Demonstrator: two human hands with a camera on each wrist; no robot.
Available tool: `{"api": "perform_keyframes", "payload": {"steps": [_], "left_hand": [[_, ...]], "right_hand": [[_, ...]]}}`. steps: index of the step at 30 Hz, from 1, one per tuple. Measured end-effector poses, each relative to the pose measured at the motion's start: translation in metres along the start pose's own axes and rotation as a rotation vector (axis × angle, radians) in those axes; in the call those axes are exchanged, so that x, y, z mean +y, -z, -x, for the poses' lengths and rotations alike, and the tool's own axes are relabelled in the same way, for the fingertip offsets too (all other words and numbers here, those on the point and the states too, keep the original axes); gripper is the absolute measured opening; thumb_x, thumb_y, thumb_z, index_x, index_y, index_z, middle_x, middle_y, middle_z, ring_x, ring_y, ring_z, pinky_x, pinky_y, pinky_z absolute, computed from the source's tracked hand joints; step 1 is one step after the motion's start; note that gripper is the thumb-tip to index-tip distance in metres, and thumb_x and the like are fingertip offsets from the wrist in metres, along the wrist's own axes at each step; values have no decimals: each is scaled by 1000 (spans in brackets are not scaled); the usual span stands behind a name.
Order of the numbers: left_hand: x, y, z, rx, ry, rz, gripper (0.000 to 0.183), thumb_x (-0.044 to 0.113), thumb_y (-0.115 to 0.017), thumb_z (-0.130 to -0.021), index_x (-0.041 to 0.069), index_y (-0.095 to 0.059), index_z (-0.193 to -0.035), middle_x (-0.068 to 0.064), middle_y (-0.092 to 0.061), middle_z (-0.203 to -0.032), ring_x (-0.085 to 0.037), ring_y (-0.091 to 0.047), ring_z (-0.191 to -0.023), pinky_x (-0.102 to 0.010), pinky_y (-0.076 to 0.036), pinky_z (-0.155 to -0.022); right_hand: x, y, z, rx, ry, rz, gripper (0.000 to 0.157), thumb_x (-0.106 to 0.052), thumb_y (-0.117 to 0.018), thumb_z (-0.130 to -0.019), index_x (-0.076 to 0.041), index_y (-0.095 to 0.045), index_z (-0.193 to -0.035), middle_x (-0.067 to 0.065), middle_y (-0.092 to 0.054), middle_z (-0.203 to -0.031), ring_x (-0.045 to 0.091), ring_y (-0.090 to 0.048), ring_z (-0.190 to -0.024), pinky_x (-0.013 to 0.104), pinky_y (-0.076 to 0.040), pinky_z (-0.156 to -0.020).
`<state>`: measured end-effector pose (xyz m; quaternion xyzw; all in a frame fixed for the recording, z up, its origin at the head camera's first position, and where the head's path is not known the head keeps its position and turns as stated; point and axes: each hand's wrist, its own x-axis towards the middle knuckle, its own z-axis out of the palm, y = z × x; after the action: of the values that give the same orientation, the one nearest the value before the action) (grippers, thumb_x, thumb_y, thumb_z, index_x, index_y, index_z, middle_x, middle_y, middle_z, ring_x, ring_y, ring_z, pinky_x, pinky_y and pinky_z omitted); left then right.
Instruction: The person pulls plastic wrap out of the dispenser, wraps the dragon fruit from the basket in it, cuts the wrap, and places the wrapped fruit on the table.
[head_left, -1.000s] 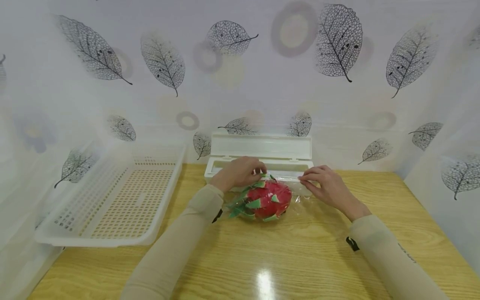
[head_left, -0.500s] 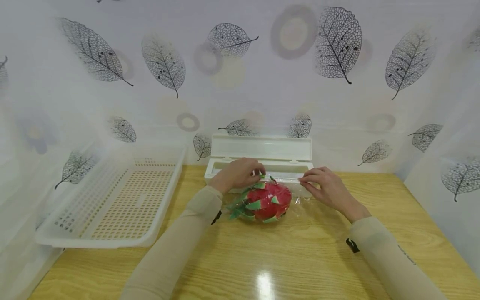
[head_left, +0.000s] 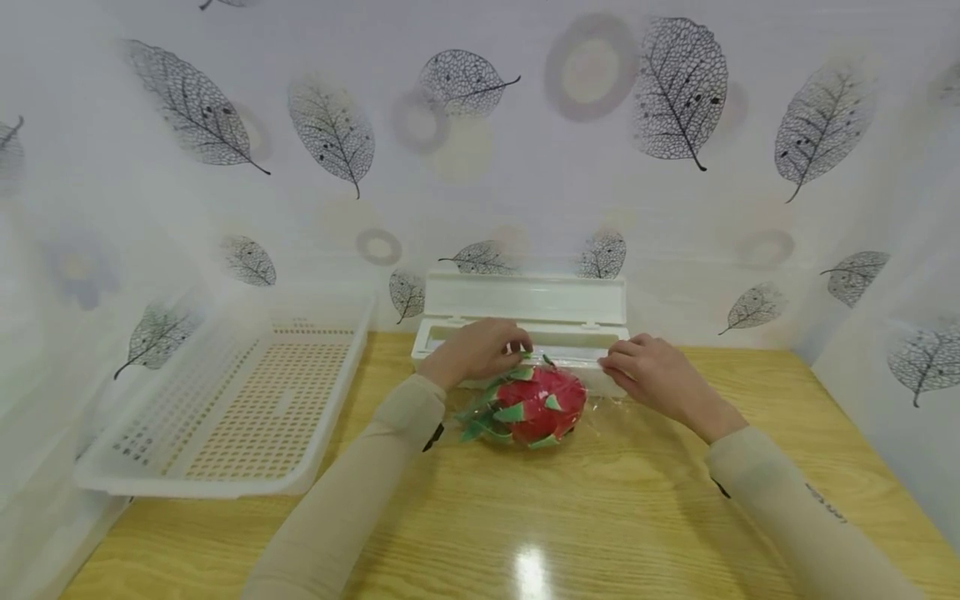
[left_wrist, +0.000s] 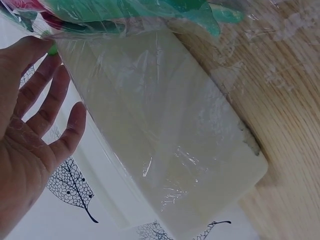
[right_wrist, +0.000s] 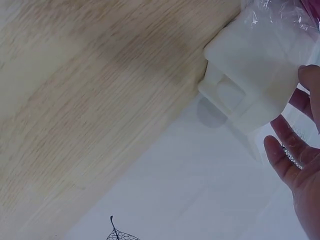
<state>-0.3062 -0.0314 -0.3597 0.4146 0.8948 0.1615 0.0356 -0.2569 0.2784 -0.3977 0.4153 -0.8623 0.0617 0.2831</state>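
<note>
Two hands work at the open white dispenser box [head_left: 525, 329] at the back of the table [head_left: 600, 517]. Only the head view shows the white basket [head_left: 225, 400] at the left and the red dragon fruit [head_left: 536, 404] lying on cling film [head_left: 600, 408] just before the box. The left wrist view shows film [left_wrist: 165, 125] stretched over the box front, the left hand [head_left: 476, 350] pinching its edge at the fingertips [left_wrist: 47, 47]. The right hand [head_left: 652, 375] grips the film's other end, fingers [right_wrist: 285, 155] loosely bent.

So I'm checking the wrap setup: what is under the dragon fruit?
A clear film sheet lies under the dragon fruit on the table, running back to the open white dispenser. How the fruit's underside meets the film is hidden.
</note>
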Motion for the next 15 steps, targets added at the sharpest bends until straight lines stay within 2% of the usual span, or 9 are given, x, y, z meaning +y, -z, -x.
{"api": "perform_keyframes", "payload": {"steps": [8, 15], "left_hand": [[1, -1, 2, 5, 2, 6, 23, 18, -64, -101, 14, -72, -121, -2, -72, -114, -12, -67, -94, -25, -56, -87], [1, 0, 2, 9, -3, 7, 23, 18, -64, -100, 14, -72, -121, -3, -72, -116, -13, -67, -96, -25, -56, -88]], "right_hand": [[-3, 0, 0, -36, 25, 74, 22, -6, -81, -82, -9, -69, -101, 4, -68, -87, 27, -57, -70, 36, -50, -57], [-5, 1, 0, -55, 2, 84, 27, -5, -79, -84, -10, -67, -108, 4, -66, -89, 28, -59, -73, 36, -53, -56]]}}
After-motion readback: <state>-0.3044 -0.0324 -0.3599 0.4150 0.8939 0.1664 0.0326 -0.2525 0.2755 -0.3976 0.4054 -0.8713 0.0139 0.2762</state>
